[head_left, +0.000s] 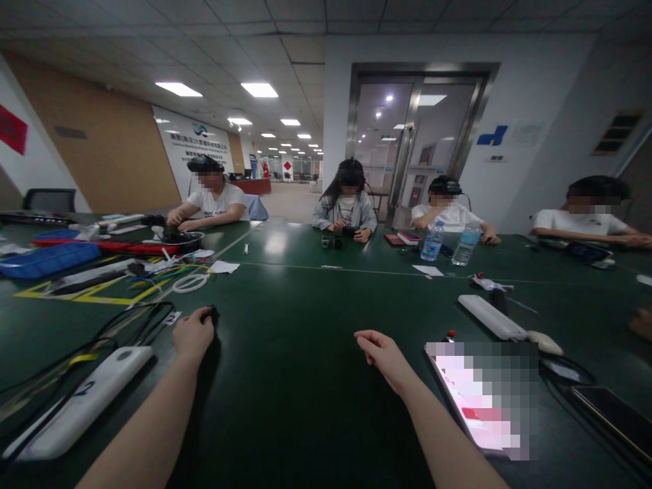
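Note:
My left hand (193, 334) is closed around a small black object (214, 314) above the dark green table (285, 380). Most of that object is hidden by the fingers, so I cannot tell its kind. Just to its left are a tag marked 2 (173, 318) and black cables (145, 326). My right hand (382, 353) hovers over the middle right of the table, its fingers curled and held together, with nothing visible in them. Nearest to it lies a phone or tablet with a lit screen (473, 401), partly blurred out.
A white power bank (84, 401) marked 2 lies at front left; another white bar (492, 317) and a dark phone (616, 418) are at right. Blue trays (51, 259) and coiled cable (191, 283) sit far left. Two water bottles (432, 241) stand across. Several people sit opposite.

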The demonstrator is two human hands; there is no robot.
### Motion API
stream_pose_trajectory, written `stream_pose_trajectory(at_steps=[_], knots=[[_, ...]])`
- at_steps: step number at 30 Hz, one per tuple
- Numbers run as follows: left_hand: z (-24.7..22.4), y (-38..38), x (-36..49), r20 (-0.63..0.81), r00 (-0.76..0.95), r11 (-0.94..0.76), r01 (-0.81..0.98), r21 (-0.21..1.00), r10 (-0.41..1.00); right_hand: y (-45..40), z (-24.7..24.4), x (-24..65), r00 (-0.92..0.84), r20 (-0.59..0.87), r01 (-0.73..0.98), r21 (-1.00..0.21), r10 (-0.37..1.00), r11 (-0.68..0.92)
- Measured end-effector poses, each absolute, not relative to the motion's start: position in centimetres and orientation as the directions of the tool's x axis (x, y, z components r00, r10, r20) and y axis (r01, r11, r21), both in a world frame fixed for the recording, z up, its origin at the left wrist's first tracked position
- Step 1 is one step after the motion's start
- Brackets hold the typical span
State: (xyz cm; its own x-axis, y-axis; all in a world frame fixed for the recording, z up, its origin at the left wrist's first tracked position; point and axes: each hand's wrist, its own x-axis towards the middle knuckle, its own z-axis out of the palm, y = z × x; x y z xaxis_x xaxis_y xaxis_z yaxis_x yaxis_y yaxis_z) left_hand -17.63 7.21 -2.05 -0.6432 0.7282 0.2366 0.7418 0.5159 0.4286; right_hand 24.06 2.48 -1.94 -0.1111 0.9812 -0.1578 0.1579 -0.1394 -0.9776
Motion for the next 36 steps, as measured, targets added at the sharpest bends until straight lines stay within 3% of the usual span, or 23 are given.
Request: stream_pose_trajectory(at_steps=[36], knots=[[-1.9,7.1,-17.2,0.252,-0.666,0.512,0.718,0.472,0.702,1.9,-0.8,23.9,-0.106,-0.186,0.157,-0.973,0.977,-0.169]])
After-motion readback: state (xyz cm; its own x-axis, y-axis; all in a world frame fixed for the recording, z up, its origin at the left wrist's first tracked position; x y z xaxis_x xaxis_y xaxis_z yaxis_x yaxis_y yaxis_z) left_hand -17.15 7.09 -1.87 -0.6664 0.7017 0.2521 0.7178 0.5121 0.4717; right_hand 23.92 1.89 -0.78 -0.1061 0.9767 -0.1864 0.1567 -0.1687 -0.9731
